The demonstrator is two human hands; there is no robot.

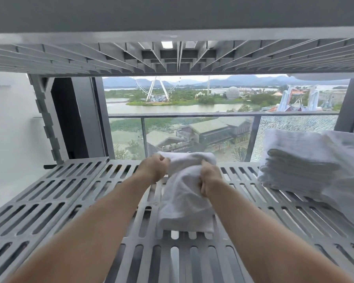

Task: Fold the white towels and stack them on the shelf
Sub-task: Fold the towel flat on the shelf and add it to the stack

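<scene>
Both hands pinch the towel [184, 190]'s far end, left hand [154, 170] and right hand [209, 178]; it runs lengthwise toward me, stack [298, 160] sits off right.

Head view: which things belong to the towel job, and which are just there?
Job: white towel, gripped by left hand and right hand; stack of folded towels; slotted shelf.
Just there: upper shelf; balcony railing; Ferris wheel.

The left hand [152, 170] and right hand [209, 179] are bare, and so are the forearms [90, 221].
</scene>
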